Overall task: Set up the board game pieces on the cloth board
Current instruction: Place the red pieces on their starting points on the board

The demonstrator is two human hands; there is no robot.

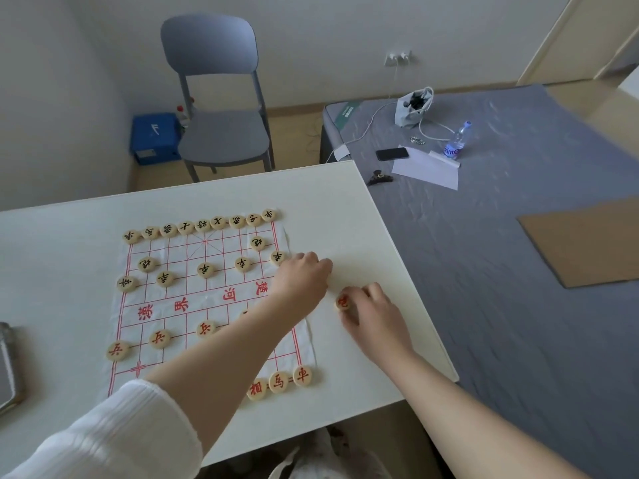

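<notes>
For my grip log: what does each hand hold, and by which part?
The right hand pinches a red-marked piece by its rim, beside the cloth board. The left hand is curled; whether it holds anything cannot be told.

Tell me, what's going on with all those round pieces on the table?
A person is laying out a board game on a cloth board on the white table. The black-lettered pieces already stand on the far side, and some red-lettered pieces on the near side. The right hand pinches a red piece just off the board's right edge. The left hand reaches across the board, fingers curled; whether it holds anything is hidden.
</notes>
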